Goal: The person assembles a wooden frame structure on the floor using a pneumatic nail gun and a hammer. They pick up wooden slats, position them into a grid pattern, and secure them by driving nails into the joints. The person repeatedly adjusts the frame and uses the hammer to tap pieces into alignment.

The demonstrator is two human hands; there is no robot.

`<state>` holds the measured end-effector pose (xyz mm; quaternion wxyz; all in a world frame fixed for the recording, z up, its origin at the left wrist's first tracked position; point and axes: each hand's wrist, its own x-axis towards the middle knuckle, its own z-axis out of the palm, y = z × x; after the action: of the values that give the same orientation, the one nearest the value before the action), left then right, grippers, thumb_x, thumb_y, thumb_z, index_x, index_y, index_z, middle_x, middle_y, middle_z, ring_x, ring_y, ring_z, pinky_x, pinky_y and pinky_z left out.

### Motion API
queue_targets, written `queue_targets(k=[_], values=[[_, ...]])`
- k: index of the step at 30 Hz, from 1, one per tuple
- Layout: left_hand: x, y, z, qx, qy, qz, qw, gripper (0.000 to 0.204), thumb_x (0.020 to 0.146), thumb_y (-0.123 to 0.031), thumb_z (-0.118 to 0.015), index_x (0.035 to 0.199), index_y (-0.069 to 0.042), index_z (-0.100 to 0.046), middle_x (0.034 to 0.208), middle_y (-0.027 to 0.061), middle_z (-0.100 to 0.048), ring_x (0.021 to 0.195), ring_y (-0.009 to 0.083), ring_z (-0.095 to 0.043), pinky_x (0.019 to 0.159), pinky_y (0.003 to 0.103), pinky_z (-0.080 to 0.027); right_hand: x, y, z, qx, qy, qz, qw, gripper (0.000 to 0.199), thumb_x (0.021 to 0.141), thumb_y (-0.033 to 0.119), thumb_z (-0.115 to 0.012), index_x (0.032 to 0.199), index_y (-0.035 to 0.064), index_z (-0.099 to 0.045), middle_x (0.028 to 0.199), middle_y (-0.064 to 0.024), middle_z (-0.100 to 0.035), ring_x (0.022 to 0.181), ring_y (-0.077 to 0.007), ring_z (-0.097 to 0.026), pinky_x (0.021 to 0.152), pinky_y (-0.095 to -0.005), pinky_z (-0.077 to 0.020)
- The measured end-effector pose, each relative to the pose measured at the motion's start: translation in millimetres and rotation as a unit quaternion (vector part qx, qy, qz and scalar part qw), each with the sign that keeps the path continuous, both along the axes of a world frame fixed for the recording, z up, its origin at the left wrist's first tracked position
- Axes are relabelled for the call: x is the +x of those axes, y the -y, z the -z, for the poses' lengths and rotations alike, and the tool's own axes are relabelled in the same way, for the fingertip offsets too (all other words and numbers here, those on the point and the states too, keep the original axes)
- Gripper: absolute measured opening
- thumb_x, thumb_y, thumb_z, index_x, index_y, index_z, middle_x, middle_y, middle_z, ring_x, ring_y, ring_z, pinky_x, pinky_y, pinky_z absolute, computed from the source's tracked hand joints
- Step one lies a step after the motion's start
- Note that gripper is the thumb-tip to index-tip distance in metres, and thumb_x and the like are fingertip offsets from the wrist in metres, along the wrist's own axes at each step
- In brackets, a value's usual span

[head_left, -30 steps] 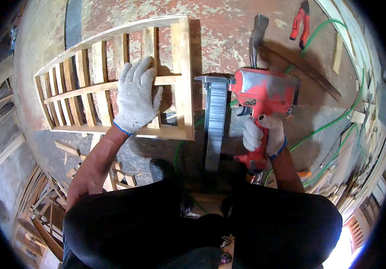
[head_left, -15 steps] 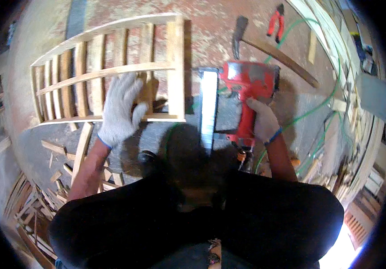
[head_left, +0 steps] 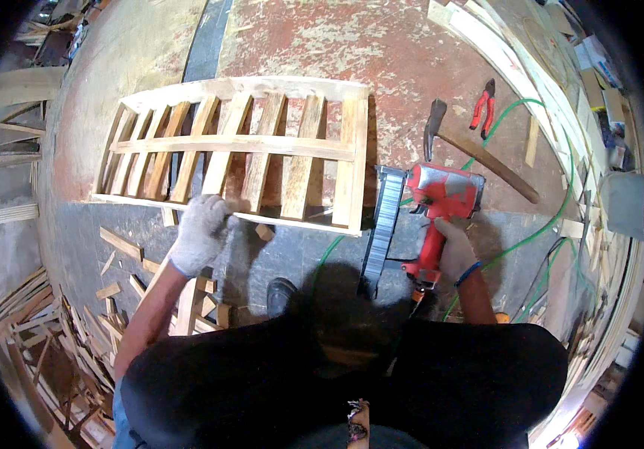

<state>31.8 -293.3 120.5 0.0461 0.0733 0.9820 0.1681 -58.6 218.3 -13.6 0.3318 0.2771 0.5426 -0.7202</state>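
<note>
Bench point(head_left: 142, 45), worn, red-stained at the far side and dark grey near the person. Wooden frame point(head_left: 239, 161) lies flat across it, slats running away from the person under one cross rail, its near rail along the edge of the grey patch. Offcuts point(head_left: 60, 329) piled low at left, below the bench. Green hose point(head_left: 539, 224) loops over the bench at right. Hammer point(head_left: 479, 153) lies right of the frame, head toward the far side, with red pliers point(head_left: 484, 105) just beyond it. Red nail gun point(head_left: 430, 206) stands just off the frame's right end, its dark magazine point(head_left: 382, 224) pointing back to the person. Right hand point(head_left: 453, 251), gloved, closed round the gun's handle. Left hand point(head_left: 200, 232), gloved, fingers curled over the frame's near rail, gripping it. Small wood block point(head_left: 264, 232) lies loose by that rail, right of the left hand.
</note>
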Motion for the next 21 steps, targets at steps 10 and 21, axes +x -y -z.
queue_targets(k=[10, 21], values=[[-191.1, 56.3, -151.5, 0.126, -0.030, -0.037, 0.991, 0.021, 0.105, -0.023, -0.065, 0.096, -0.006, -0.073, 0.094, -0.0003, -0.073, 0.089, 0.0102, -0.066, 0.081, 0.028, -0.052, 15.1, 20.3, -23.2, 0.016, -0.054, -0.019, 0.998, 0.031, 0.100, 0.027, -0.065, 0.116, 0.0019, -0.071, 0.103, -0.0048, -0.074, 0.089, -0.0185, -0.071, 0.083, -0.0356, -0.0571], [-313.9, 91.8, -110.5, 0.053, -0.234, -0.207, 0.948, 0.061, 0.100, -0.062, -0.056, 0.105, -0.005, -0.077, 0.089, 0.0056, -0.075, 0.085, 0.0159, -0.069, 0.079, 0.033, -0.052, 18.4, 12.5, -19.3, 0.072, -0.047, -0.018, 0.996, 0.029, 0.097, 0.023, -0.071, 0.120, 0.0074, -0.068, 0.102, -0.0033, -0.072, 0.086, -0.0191, -0.069, 0.078, -0.0378, -0.0580]])
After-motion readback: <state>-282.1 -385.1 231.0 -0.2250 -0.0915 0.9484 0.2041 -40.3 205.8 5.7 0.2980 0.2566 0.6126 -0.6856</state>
